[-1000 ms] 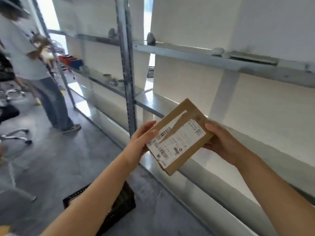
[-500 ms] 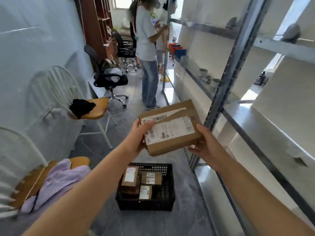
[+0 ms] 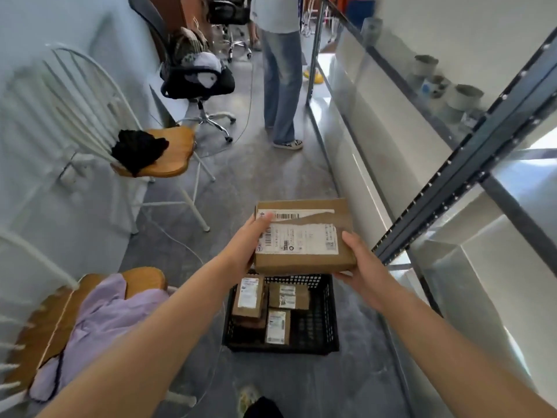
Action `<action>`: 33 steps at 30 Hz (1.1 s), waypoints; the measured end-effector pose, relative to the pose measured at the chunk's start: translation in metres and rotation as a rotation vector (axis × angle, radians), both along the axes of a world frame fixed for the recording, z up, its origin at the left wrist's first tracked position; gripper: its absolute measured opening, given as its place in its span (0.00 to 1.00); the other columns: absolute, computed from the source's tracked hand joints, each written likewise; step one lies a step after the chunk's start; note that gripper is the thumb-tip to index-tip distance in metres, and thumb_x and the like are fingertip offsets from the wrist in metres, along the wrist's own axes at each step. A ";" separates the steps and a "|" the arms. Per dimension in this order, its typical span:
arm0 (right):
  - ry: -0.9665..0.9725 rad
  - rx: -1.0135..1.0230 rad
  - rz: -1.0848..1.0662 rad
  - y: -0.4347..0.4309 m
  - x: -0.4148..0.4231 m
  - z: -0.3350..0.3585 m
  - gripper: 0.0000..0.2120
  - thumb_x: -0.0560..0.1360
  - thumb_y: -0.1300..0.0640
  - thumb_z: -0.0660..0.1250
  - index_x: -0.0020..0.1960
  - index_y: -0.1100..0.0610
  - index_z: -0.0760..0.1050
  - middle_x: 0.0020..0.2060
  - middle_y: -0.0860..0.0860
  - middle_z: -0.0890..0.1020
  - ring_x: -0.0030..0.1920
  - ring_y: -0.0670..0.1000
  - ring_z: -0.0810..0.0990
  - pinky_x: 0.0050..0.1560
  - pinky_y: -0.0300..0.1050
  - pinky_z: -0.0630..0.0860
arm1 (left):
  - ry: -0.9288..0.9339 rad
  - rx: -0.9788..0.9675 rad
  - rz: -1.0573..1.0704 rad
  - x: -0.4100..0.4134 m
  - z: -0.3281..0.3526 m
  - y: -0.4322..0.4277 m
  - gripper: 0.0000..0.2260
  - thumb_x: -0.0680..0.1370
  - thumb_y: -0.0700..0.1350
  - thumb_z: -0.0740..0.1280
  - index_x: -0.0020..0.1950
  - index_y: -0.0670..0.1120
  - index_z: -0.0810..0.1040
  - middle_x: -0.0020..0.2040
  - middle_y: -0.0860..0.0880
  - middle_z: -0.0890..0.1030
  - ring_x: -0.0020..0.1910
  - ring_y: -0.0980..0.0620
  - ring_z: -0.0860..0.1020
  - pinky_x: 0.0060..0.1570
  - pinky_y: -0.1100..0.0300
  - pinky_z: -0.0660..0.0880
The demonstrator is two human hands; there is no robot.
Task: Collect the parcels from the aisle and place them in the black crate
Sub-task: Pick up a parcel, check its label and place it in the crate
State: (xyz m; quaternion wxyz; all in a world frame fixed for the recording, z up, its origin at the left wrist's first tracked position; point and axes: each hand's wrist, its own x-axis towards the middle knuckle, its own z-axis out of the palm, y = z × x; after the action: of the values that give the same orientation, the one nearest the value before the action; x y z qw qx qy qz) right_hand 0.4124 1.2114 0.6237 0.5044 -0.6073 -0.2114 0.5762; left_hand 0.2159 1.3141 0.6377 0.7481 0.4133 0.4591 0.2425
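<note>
Two hands carry one parcel [image 3: 303,236] above the black crate [image 3: 319,327]: left hand [image 3: 250,251] clasps its left edge, right hand [image 3: 366,274] cups its right corner. Carrying step; next, I judge, lowering it beside the three parcels [image 3: 265,309] already inside.

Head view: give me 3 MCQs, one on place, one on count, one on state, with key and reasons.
1. Where is the black crate?
A. on the floor in the aisle
B. on a shelf
C. on a chair

2. How many parcels lie in the crate?
A. none
B. three
C. seven

3. How is the cardboard parcel held?
A. by both hands
B. by one hand
C. it rests on the floor

Key:
1 A: it sits on the grey floor beside the metal shelving.
2 B: three labelled boxes show inside it.
3 A: left hand and right hand grip opposite sides, above the crate.
</note>
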 end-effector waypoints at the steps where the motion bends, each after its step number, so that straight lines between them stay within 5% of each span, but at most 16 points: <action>1: 0.004 -0.014 -0.015 0.010 0.002 -0.014 0.17 0.78 0.47 0.58 0.66 0.48 0.68 0.59 0.51 0.79 0.60 0.52 0.76 0.50 0.46 0.75 | 0.019 -0.004 -0.018 0.005 -0.015 0.011 0.17 0.80 0.54 0.59 0.66 0.49 0.72 0.55 0.45 0.83 0.50 0.48 0.83 0.39 0.58 0.81; 8: -0.060 -0.137 -0.029 0.082 0.046 -0.206 0.25 0.75 0.47 0.64 0.69 0.55 0.66 0.61 0.56 0.77 0.57 0.52 0.77 0.49 0.45 0.76 | 0.081 -0.065 0.030 0.028 -0.212 0.060 0.17 0.79 0.50 0.62 0.67 0.52 0.64 0.57 0.46 0.80 0.50 0.48 0.81 0.51 0.51 0.79; 12: -0.181 -0.157 -0.025 0.122 0.056 -0.352 0.17 0.73 0.45 0.67 0.56 0.53 0.74 0.54 0.53 0.78 0.56 0.54 0.77 0.56 0.49 0.75 | 0.077 -0.232 0.087 0.029 -0.365 0.045 0.16 0.77 0.47 0.65 0.63 0.51 0.67 0.50 0.48 0.82 0.45 0.52 0.81 0.46 0.53 0.79; 15: -0.241 -0.174 0.045 0.136 0.044 -0.470 0.12 0.73 0.45 0.67 0.52 0.51 0.74 0.53 0.52 0.78 0.56 0.53 0.76 0.56 0.47 0.72 | 0.074 -0.384 0.108 0.022 -0.477 0.021 0.23 0.71 0.52 0.69 0.64 0.50 0.69 0.52 0.47 0.83 0.54 0.48 0.79 0.66 0.45 0.69; 19: -0.233 -0.212 0.115 0.146 0.026 -0.590 0.12 0.76 0.46 0.64 0.54 0.52 0.74 0.50 0.52 0.80 0.48 0.50 0.78 0.45 0.42 0.74 | 0.113 -0.466 0.093 0.019 -0.585 0.012 0.25 0.70 0.51 0.69 0.66 0.49 0.69 0.58 0.44 0.82 0.61 0.43 0.77 0.70 0.43 0.65; 25: -0.157 -0.238 0.075 0.161 0.011 -0.675 0.15 0.79 0.47 0.58 0.63 0.52 0.70 0.44 0.49 0.80 0.43 0.48 0.79 0.38 0.41 0.72 | 0.072 -0.510 0.349 0.036 -0.655 0.017 0.19 0.78 0.42 0.65 0.68 0.42 0.69 0.58 0.42 0.81 0.57 0.44 0.80 0.57 0.48 0.76; 30: -0.151 -0.297 0.015 0.166 0.002 -0.677 0.27 0.74 0.37 0.59 0.67 0.49 0.65 0.58 0.53 0.79 0.54 0.54 0.80 0.56 0.55 0.77 | 0.120 -0.517 0.474 0.045 -0.652 0.013 0.17 0.78 0.42 0.64 0.67 0.40 0.69 0.56 0.41 0.81 0.53 0.45 0.80 0.46 0.53 0.78; 33: -0.113 -0.291 0.045 0.167 0.006 -0.678 0.21 0.77 0.42 0.58 0.66 0.52 0.67 0.52 0.52 0.82 0.49 0.52 0.82 0.47 0.48 0.79 | 0.159 -0.572 0.496 0.051 -0.649 0.014 0.18 0.78 0.43 0.65 0.66 0.38 0.70 0.55 0.40 0.81 0.52 0.45 0.81 0.41 0.54 0.77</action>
State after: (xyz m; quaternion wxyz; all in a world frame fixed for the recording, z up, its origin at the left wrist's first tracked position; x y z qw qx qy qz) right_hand 0.4183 1.3787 -0.0540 0.3856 -0.7006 -0.1672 0.5767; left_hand 0.2665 1.3282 -0.0116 0.7139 0.0818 0.6507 0.2454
